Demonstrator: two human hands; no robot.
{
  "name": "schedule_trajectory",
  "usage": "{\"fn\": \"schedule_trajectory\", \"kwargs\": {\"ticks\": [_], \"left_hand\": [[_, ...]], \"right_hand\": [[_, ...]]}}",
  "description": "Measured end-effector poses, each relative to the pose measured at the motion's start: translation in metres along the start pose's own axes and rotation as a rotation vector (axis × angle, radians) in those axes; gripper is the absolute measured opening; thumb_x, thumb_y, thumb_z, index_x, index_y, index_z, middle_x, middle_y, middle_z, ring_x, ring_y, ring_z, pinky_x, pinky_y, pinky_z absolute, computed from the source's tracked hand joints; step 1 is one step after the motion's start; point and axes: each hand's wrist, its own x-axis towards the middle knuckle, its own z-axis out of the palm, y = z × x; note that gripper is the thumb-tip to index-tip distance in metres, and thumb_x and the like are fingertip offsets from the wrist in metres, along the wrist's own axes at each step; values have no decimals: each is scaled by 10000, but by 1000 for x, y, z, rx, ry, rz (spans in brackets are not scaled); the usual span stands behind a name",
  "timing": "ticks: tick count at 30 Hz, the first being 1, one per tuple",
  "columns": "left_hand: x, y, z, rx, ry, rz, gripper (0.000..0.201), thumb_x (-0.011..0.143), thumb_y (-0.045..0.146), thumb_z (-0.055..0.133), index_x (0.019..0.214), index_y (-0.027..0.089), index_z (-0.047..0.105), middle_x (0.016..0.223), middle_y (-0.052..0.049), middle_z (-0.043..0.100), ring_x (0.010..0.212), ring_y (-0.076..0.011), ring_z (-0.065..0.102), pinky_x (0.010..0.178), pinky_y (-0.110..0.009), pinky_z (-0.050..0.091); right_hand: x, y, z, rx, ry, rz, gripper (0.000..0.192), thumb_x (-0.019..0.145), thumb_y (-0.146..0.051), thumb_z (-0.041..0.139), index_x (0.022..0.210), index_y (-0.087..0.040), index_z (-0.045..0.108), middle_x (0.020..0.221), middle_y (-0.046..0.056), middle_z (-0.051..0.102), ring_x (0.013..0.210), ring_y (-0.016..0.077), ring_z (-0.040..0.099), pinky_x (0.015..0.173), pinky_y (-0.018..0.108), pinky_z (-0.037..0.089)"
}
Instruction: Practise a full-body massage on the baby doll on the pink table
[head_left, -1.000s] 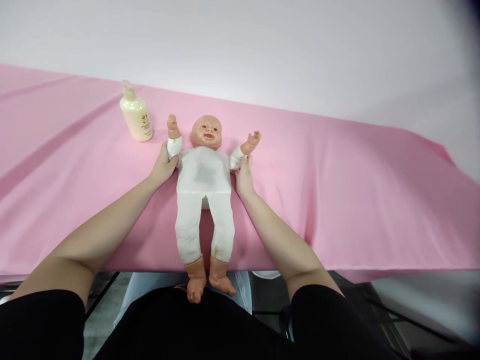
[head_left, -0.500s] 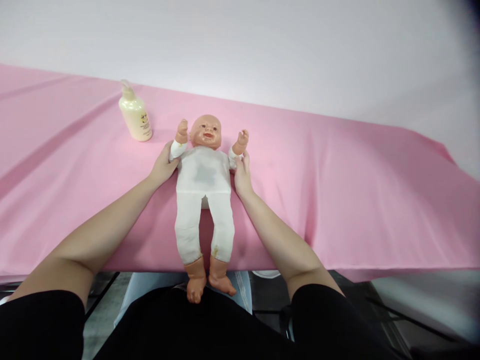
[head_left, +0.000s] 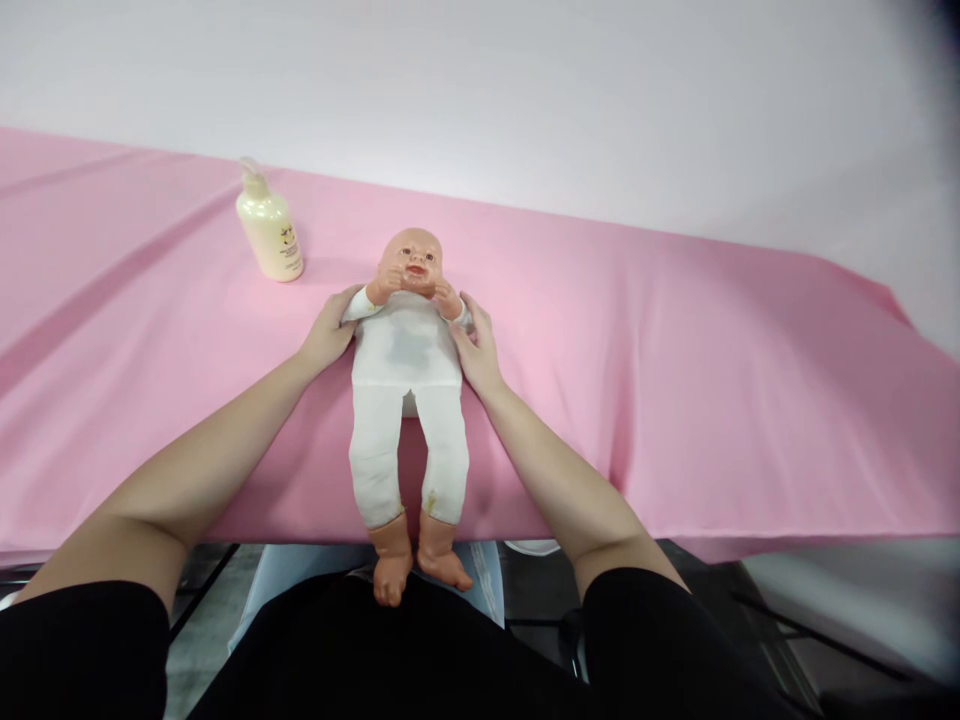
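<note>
Doll (head_left: pixel 406 350) lies face-up on the pink sheet (head_left: pixel 675 350), right of the bottle (head_left: pixel 270 232), feet overhanging. Left hand (head_left: pixel 328 335) and right hand (head_left: pixel 475 347) loosely cup its upper arms. Likely light, soft-bodied with rigid limbs; the torso looks the best hold.

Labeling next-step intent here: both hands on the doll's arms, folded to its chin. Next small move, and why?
Probably swing the arms back outward. The left hand and right hand each hold an upper arm of the doll, its fists meeting at the chin, so inward travel looks used up. The lotion bottle stands apart, untouched.
</note>
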Motion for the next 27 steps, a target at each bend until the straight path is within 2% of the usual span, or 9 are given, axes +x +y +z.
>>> {"fn": "schedule_trajectory", "kwargs": {"ticks": [8,16,21,27], "left_hand": [[-1,-1,0,62,-2,0,650,792,98,488,1435,192,514,1364,-110,611,1272,-300,545,1135,-517,433],[-3,2,0,152,-21,85,649,783,71,462,1413,190,559,1285,-107,627,1256,-277,545,1149,-491,436],[-3,2,0,156,-21,79,638,795,82,463,1416,198,553,1288,-109,618,1254,-274,545,1152,-496,435],[-3,5,-1,136,-24,57,662,775,76,462,1420,200,547,1277,-104,627,1261,-281,546,1145,-490,443]], "right_hand": [[1,2,1,-7,-16,11,638,905,-637,587,1468,-350,495,1511,92,487,1408,313,455,1162,578,427],[0,2,1,-25,-39,-18,599,902,-611,601,1446,-371,529,1439,93,484,1387,296,468,1114,568,495],[1,3,2,-30,-37,-27,600,906,-602,593,1451,-361,525,1420,100,482,1389,296,465,1137,573,476],[0,3,3,-28,-41,5,632,914,-618,570,1480,-349,495,1428,110,481,1366,301,484,1064,544,534]]}}
